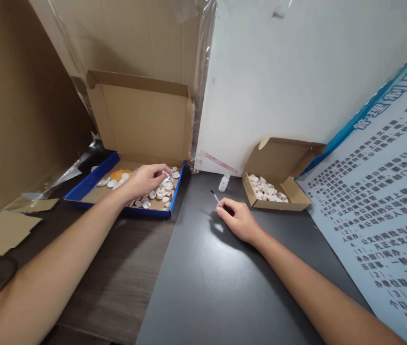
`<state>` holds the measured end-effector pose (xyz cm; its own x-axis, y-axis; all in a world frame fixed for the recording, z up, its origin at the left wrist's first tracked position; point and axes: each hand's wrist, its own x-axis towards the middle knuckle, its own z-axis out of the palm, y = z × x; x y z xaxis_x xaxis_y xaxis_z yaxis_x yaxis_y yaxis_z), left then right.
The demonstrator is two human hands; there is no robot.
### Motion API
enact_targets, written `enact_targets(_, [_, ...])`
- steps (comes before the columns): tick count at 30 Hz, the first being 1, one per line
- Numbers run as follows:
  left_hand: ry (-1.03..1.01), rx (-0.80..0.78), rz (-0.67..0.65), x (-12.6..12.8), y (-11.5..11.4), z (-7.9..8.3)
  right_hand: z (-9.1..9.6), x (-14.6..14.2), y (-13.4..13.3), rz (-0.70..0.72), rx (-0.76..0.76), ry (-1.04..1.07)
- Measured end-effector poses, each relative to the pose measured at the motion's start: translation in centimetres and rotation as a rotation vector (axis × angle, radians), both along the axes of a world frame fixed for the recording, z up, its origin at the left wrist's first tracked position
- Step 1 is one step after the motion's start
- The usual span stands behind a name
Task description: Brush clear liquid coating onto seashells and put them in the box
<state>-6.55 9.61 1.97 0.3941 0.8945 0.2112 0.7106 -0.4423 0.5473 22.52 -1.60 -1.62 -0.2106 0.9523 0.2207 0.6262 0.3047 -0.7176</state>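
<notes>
My left hand (150, 178) is over a shallow blue-edged cardboard box (171, 211), thumb and fingers curled together among white seashells (160, 192). Whether a shell sits between the fingertips is hard to make out. An orange piece (120, 174) lies among the shells on the box's left side. Pinched in my right hand (239, 218) is a small brush (215, 195), its dark tip pointing up and left above the grey tabletop. Just beyond the brush stands a small white bottle (224, 183), with no cap visible on it.
On the right, a smaller open cardboard box (295, 199) holds several white shells (266, 189). A printed sheet (379, 191) flanks the right side. White panel (261, 86) and cardboard walls close off the back. Flat cardboard pieces (2, 230) lie at left.
</notes>
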Motion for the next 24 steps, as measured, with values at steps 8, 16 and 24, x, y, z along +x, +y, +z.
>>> enact_targets(8, [-0.025,0.011,-0.034,0.5,-0.4,0.4,0.0,0.0,-0.1,0.003,-0.012,0.004])
enact_targets(16, [-0.12,0.019,0.01,1.2,-1.4,1.8,0.0,0.2,-0.1,-0.013,0.085,0.101])
enact_targets(24, [-0.419,-0.238,-0.308,8.9,-8.5,2.4,0.0,0.3,-0.3,-0.038,0.167,0.177])
